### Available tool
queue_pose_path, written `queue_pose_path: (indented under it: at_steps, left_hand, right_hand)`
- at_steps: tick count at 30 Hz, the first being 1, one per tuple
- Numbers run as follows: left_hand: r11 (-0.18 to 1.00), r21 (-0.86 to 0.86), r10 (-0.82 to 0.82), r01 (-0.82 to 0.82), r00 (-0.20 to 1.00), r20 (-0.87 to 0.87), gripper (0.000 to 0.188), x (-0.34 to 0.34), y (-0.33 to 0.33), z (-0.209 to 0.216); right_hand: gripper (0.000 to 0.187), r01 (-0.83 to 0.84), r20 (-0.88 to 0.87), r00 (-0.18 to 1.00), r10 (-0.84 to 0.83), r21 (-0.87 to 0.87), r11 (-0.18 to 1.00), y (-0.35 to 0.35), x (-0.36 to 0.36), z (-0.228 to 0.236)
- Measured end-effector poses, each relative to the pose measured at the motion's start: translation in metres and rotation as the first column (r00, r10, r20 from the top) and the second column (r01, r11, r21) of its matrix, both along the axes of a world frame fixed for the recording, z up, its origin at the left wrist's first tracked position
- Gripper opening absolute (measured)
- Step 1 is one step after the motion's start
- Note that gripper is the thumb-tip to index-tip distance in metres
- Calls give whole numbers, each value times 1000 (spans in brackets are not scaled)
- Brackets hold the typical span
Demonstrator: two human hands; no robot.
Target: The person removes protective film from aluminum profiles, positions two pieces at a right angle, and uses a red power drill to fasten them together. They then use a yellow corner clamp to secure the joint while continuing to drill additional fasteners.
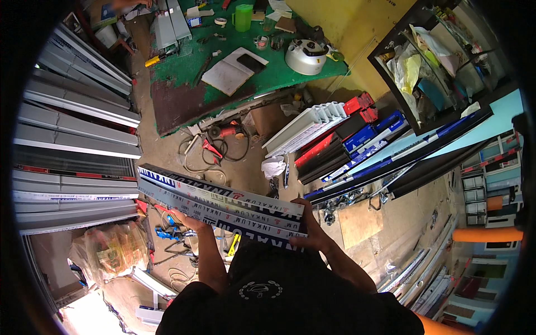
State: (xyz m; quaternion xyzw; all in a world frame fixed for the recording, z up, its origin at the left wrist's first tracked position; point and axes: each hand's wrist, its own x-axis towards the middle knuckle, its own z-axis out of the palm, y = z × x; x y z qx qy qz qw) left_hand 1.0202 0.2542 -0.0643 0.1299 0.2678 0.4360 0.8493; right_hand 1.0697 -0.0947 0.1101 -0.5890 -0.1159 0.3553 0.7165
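Observation:
I hold a bundle of long wrapped metal profiles (218,204), white and dark blue with red marks, level in front of my chest. My left hand (192,223) supports the bundle from underneath near its middle, mostly hidden by it. At the right end of the bundle, my right hand (310,226) grips with the fingers curled over the end face. The bundle's left end points toward a rack of grey profiles (72,139).
A green-topped workbench (245,61) carries a green cup, a white round device and small tools. On the floor lie a red power tool with cable (226,134), stacked blue, red and black profiles (357,145), and a plastic bag (109,251) at lower left.

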Motion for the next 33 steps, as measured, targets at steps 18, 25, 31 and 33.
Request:
queue_pose_path:
  at_steps: [18,25,31,33]
  left_hand:
    - [993,36,113,-115,992,53,77,36,-17,-30]
    - [949,-83,269,-303,922,-279,70,54,-47,-61]
    - [801,-223,483,-556,819,-309,65,-18,-106,-89]
    - [750,-174,562,-638,754,-339,66,-44,-125,-77]
  right_hand:
    - [74,-404,18,909,417,-216,889,36,206,-24]
    - [54,-228,32,973,230,-61,972,35,324,-43]
    - [50,-297,213,905,368,-303,906,4,410,-45]
    - [47,-232,260,903,342,-374,898,-2,430,-58]
